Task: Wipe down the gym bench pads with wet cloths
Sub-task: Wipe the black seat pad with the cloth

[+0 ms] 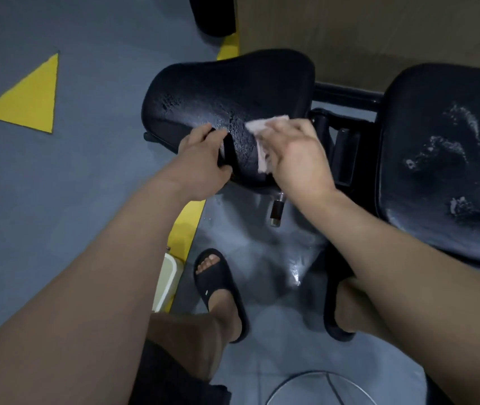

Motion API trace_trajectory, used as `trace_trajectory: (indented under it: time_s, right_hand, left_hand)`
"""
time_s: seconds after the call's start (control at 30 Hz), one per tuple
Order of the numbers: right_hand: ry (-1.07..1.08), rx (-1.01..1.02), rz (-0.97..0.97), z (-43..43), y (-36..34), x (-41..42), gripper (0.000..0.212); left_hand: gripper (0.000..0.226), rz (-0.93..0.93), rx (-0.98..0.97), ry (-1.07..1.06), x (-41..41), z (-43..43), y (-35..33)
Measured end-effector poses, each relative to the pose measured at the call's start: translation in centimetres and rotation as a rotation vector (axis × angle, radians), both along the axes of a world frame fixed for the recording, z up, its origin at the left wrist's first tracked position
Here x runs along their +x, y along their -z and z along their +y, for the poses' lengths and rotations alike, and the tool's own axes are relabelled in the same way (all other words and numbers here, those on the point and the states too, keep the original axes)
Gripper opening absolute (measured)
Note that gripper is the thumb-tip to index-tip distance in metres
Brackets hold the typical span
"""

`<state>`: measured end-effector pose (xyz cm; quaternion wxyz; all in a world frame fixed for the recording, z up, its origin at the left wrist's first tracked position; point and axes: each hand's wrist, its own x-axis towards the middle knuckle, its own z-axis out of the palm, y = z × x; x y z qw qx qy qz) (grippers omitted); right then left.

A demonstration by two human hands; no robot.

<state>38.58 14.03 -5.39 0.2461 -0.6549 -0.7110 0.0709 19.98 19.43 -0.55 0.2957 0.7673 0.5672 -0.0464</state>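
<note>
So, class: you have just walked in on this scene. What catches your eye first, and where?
First, the two hands at centre: the right hand presses a pale cloth on the wet black seat pad, while the left hand grips its near edge. Next, the yellow triangle on the grey floor at left, and the second pad at right, streaked with white patches.

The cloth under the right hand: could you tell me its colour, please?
The cloth is pale pink, clearest in the head view.
</note>
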Motion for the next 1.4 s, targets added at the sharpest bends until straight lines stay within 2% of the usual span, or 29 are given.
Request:
trace_trajectory:
  time_s: [0.1,0.23,0.3,0.43,0.57,0.63,0.7,0.77,0.83,0.97,1.1,1.17,1.3,1.4]
  right_hand:
    - [0.13,0.067,0.074,-1.0,0.2,-1.1,0.023]
    - [-0.034,0.061,0.07,-4.6,0.5,-1.6,0.019]
    - [-0.071,0.012,0.074,-3.7,0.0,-0.5,0.028]
    - [0.159,-0.064,0.118,0.5,-1.1,0.6,0.032]
    - [0.324,-0.074,0.202,-2.2,-0.8,-2.3,0.03]
    - [0.306,-0.089,0.308,-5.0,-0.1,-3.5,0.032]
    - [0.359,-0.077,0.542,-6.6,0.3,-3.1,0.031]
    - [0.588,-0.02,0.729,-6.4,0.4,-1.3,0.023]
    - [0.788,-0.016,0.831,-4.8,0.7,0.9,0.021]
    - [0.684,-0.107,1.122,-1.8,0.6,0.7,0.036]
    - [0.744,-0.143,1.284,-5.0,1.2,-3.6,0.041]
    - [0.753,-0.172,1.291,-6.6,1.2,-4.8,0.044]
    - [0.826,-0.128,1.137,-2.1,1.3,-0.6,0.026]
    - [0.8,-0.148,1.164,-0.4,1.5,0.9,0.029]
  left_hand:
    - [0.072,-0.005,-0.008,-0.004,0.4,-0.2,-0.3]
    - [0.073,0.015,-0.002,-0.016,0.8,0.0,-0.5]
    - [0.076,0.015,-0.001,-0.008,1.1,-0.1,-0.5]
    - [0.08,0.034,-0.022,0.02,1.6,-0.4,-0.4]
    - [0.075,0.041,-0.022,0.044,1.9,-0.2,-0.5]
    - [0.074,0.045,-0.02,0.041,2.3,0.0,-0.5]
    - [0.073,0.038,-0.016,0.052,2.8,0.0,-0.1]
    - [0.075,0.033,-0.048,0.062,3.3,-0.2,0.4]
    - [0.075,0.04,-0.07,0.066,3.5,-0.3,0.8]
    - [0.075,0.06,-0.065,0.073,3.6,-0.1,0.9]
    - [0.077,0.092,-0.097,0.082,4.0,0.3,0.7]
    - [0.077,0.098,-0.109,0.083,4.1,0.6,0.5]
    - [0.077,0.09,-0.085,0.079,4.2,0.5,0.4]
    - [0.077,0.084,-0.08,0.071,4.2,0.4,0.3]
